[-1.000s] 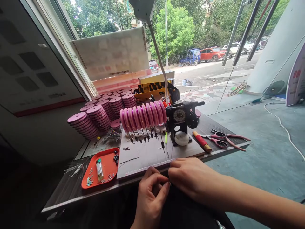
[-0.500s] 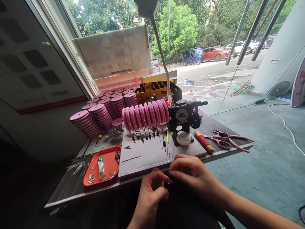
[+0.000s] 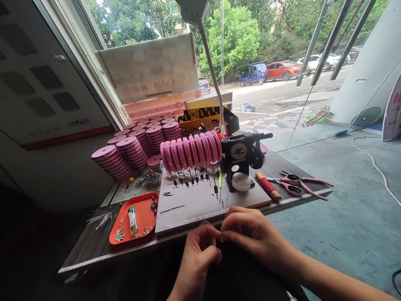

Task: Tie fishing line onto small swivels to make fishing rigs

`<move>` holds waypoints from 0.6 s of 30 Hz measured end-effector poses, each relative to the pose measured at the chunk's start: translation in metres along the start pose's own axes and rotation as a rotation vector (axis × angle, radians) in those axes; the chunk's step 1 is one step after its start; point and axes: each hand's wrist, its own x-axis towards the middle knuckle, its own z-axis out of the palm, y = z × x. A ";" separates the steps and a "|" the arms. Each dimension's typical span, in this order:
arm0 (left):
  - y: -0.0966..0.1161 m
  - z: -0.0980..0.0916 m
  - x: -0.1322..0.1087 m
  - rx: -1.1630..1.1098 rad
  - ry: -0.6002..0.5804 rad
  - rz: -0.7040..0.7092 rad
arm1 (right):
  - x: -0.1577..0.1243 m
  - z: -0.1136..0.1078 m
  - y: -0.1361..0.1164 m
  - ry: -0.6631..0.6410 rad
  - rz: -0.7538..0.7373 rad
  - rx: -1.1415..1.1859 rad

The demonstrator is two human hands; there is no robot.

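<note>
My left hand [image 3: 197, 253] and my right hand [image 3: 250, 236] meet just below the near edge of the white work board [image 3: 200, 205]. Both pinch a tiny metal piece [image 3: 222, 239] between their fingertips. A thin line [image 3: 226, 205] runs up from that pinch toward the row of pink spools [image 3: 189, 152] mounted on the black winding device [image 3: 239, 156]. Several small floats and weights [image 3: 194, 180] hang from the spools onto the board.
Stacks of pink spools [image 3: 131, 148] fill the back left. An orange tray [image 3: 134, 219] with a lighter and small parts sits left of the board. Pink scissors and pliers [image 3: 297, 184], a red-handled tool [image 3: 266, 186] and a white tape roll [image 3: 241, 182] lie at the right. A lamp arm [image 3: 213, 75] rises behind.
My hands have drawn a little closer together at the pinch, and my right fingers have closed over the small piece. The view has shifted slightly since a second ago.
</note>
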 end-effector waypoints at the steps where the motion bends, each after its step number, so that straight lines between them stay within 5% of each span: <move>1: -0.001 -0.001 0.000 0.005 -0.006 -0.002 | 0.000 0.000 0.000 -0.008 -0.001 -0.010; 18: 0.003 -0.003 0.000 -0.011 -0.111 0.025 | 0.002 0.002 -0.003 -0.050 -0.031 -0.049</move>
